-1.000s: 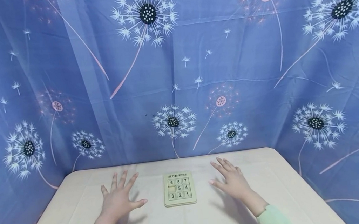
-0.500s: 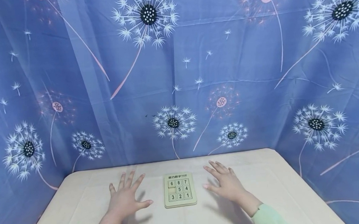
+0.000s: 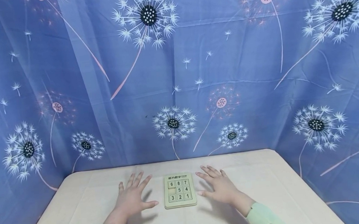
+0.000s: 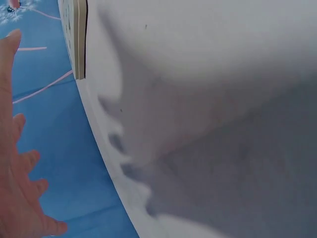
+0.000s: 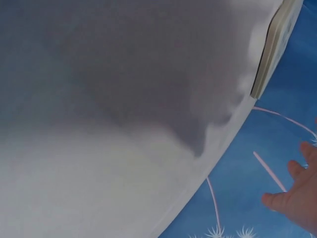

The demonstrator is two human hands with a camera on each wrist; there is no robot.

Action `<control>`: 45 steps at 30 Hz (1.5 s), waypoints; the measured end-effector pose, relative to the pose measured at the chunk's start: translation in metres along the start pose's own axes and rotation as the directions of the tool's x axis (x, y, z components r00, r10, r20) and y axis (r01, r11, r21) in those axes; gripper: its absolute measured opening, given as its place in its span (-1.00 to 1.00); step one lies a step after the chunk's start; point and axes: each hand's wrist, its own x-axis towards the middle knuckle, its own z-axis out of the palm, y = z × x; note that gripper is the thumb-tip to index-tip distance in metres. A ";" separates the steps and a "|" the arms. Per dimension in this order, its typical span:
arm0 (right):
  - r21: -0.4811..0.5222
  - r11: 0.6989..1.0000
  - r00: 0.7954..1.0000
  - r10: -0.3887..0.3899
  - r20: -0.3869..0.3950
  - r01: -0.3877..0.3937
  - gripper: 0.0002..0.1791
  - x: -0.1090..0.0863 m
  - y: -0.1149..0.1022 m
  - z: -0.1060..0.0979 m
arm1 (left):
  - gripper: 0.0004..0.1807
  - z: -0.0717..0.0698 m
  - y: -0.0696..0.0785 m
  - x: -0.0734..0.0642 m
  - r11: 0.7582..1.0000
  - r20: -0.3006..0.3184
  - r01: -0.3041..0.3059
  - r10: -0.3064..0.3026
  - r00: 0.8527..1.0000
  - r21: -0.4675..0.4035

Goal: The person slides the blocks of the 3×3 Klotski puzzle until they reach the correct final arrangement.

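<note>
At the head view's six o'clock, the puzzle (image 3: 179, 190) is flanked by left hand (image 3: 131, 199) at its nine, right hand (image 3: 222, 188) at three, each grip spread apart; it is best met evenly from both sides.

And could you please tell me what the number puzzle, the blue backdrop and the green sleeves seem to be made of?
Number puzzle: probably matte plastic, given its smooth, pale, rounded-corner body, though painted wood is possible.
Blue backdrop: thin printed fabric with a slight sheen, shown by its folds and creases.
Green sleeves: apparently soft matte cloth, from their loose drape; the fibre can't be told.
</note>
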 end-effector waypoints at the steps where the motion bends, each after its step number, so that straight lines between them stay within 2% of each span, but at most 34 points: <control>1: 0.000 1.000 1.000 -0.006 0.008 0.006 -0.23 0.001 0.000 0.001 | 0.12 0.001 0.001 0.001 1.000 0.005 -0.002 0.002 1.000 -0.002; 11: -0.002 0.998 0.997 -0.064 0.048 0.065 -0.23 0.003 -0.002 0.010 | 0.12 0.006 0.009 0.007 1.000 0.052 -0.008 0.009 0.999 -0.024; 18: 0.036 0.996 0.994 -0.082 0.072 0.080 -0.23 0.005 -0.005 0.012 | 0.11 0.014 0.013 0.012 0.999 0.060 -0.019 0.021 0.998 -0.029; 26: 0.016 0.993 0.987 -0.115 0.110 0.114 -0.22 0.009 -0.008 0.016 | 0.10 0.018 0.018 0.015 0.998 0.075 -0.032 0.036 0.997 -0.054; 45: -0.004 0.991 0.980 -0.129 0.152 0.131 -0.23 0.016 -0.014 0.023 | 0.14 0.032 0.023 0.023 0.994 0.122 -0.066 0.076 0.990 -0.086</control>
